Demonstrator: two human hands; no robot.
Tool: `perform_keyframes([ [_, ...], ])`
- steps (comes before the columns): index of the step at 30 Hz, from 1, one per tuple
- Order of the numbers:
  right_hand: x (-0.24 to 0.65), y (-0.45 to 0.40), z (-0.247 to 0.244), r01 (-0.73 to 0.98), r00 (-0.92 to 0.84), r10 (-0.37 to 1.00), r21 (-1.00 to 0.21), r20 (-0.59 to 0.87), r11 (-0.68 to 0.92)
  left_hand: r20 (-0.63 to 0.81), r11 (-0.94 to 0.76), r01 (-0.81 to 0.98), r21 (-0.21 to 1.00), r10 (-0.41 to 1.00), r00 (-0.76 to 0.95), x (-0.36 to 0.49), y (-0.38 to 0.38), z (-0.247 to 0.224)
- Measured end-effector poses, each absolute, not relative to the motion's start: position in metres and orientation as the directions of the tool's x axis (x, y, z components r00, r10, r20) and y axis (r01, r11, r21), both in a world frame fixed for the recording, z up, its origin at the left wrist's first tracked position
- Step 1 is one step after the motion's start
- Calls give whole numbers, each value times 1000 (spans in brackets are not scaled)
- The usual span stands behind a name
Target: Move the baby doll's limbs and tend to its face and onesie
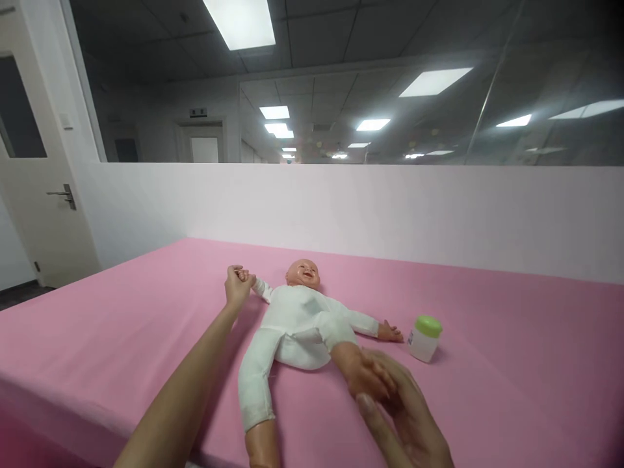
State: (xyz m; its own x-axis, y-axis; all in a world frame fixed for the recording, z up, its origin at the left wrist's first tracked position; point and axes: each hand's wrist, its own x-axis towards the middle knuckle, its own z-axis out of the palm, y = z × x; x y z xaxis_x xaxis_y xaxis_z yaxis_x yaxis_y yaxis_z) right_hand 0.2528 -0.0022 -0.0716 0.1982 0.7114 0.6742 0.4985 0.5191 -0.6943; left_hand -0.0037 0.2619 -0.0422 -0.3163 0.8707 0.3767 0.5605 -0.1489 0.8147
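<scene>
A baby doll [297, 315] in a white cloth suit lies on its back on the pink-covered table, its head at the far end. My left hand [238, 286] is closed around the doll's hand on the left side, with that arm stretched outward. Nearer to me, my right hand [407, 409] holds the doll's raised foot [365, 374], fingers behind it and thumb in front. The doll's other leg lies toward the near edge, its foot cut off by the frame. Its other arm points right, toward a small jar.
The small translucent jar with a green lid [425, 338] stands on the pink cover [511, 364] just beyond the doll's right-side hand. Behind the table rises a white wall [341, 208] with a window above it. A door [43, 162] is at the left.
</scene>
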Motion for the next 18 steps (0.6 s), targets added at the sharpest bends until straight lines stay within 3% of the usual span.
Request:
perform_keyframes([
  [2, 250, 25, -40, 498, 42, 672, -599, 740, 628, 402, -285, 314, 906, 811, -425, 11, 264, -56],
  [5, 247, 68, -20, 475, -145, 576, -454, 804, 754, 496, -525, 48, 850, 765, -412, 25, 263, -73],
  [7, 245, 92, -25, 432, -231, 512, -384, 827, 816, 665, -652, 143, 745, 709, -235, 31, 259, -80],
  [9, 244, 109, -36, 385, -267, 486, -371, 832, 845, 786, -779, 243, 578, 612, 89, 34, 254, -83],
  [11, 242, 118, -47, 356, -254, 530, -432, 809, 829, 783, -867, 237, 437, 497, 375, 35, 248, -83],
  [13, 242, 121, -53, 345, -221, 616, -530, 756, 774, 760, -900, 203, 385, 434, 484, 36, 245, -82],
  [16, 248, 116, -55, 355, -156, 691, -612, 706, 706, 769, -854, 234, 464, 520, 372, 35, 245, -83],
  [18, 255, 111, -57, 382, -100, 629, -554, 771, 740, 747, -763, 205, 613, 644, 162, 34, 251, -85],
])
